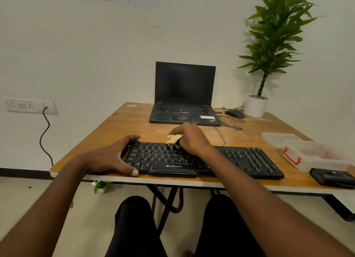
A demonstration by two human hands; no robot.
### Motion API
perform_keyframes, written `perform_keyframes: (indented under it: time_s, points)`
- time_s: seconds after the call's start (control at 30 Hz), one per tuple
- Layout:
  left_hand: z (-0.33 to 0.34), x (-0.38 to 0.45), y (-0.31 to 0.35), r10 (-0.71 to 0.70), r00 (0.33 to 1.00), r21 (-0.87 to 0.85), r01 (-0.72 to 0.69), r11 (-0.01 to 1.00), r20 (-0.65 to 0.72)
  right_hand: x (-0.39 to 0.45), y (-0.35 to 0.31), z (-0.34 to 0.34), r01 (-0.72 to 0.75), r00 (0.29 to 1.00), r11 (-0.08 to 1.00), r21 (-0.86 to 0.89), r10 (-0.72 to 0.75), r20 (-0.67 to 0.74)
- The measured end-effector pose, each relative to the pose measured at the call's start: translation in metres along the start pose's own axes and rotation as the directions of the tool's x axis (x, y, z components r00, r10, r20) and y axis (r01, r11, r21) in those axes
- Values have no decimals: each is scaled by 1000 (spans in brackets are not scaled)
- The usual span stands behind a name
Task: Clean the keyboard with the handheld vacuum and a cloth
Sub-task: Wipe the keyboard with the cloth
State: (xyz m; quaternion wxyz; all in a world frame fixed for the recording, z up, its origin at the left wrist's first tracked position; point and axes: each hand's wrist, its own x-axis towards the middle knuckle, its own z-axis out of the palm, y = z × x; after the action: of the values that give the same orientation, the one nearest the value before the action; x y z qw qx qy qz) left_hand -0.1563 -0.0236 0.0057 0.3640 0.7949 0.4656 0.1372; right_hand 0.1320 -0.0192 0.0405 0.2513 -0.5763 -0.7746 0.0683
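Both arms reach to the keyboard point(203, 158) at the table's point(107, 130) near edge. Left hand point(115, 157) grips its left end to steady it; right hand point(190, 139) pinches the cloth point(173, 139), rubbing upper keys.

black plastic keyboard point(203, 159) with white lettering; pale yellow cloth point(173, 139); orange-brown wooden table point(119, 128); black laptop point(184, 95); clear plastic box point(315, 157) with red clasp; green leafy plant point(276, 32) in white pot point(255, 107)
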Motion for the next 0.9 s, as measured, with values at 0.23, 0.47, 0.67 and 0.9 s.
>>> perform_keyframes:
  time_s: [0.23,0.47,0.67,0.9]
  points:
    - [1,3,-4,0,1000,-30,0,1000,-4,8,-50,34,107,994,990,90,-108,-2]
    - [0,5,-8,41,999,-42,-42,998,-4,-3,-66,32,189,977,966,175,-203,64]
    - [0,2,-9,24,1000,-23,-25,999,-19,-27,-2,-10,-2,998,990,143,-5,55]
    - [0,5,-10,33,999,-37,-34,999,-14,-53,32,-26,-268,942,963,40,270,-200]
